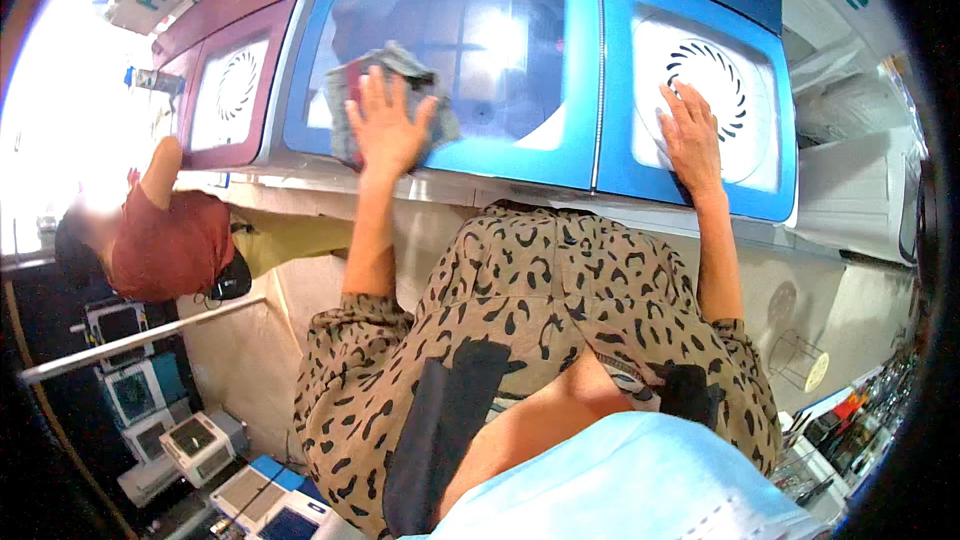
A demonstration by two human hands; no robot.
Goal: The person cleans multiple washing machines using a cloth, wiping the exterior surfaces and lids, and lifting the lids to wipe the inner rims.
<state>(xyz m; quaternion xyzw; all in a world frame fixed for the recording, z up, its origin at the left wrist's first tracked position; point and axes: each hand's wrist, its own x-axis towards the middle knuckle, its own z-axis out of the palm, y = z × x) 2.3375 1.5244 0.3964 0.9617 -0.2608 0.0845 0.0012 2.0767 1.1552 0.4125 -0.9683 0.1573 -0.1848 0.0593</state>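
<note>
A blue twin-tub washing machine (581,90) stands right before me. My left hand (390,135) lies spread, palm down, on a folded grey cloth (444,124) with a dark red patch, holding it against the wide lid with a see-through window (502,52). The cloth covers the lower left part of that window and the blue frame beside it. On the narrower lid (622,82) to the right, my right hand (694,139) rests with bent fingers and no object in it. Its fingertips touch the white panel (652,37) by a ring of curved black slots.
To the left, a person (172,240) in a dark red shirt is beside a maroon washing machine (191,101). A can-like container (157,81) is near that machine. White packing (855,187) sits at right; a wire-frame stool (810,371) is behind. Several small appliances (199,446) stand lower left.
</note>
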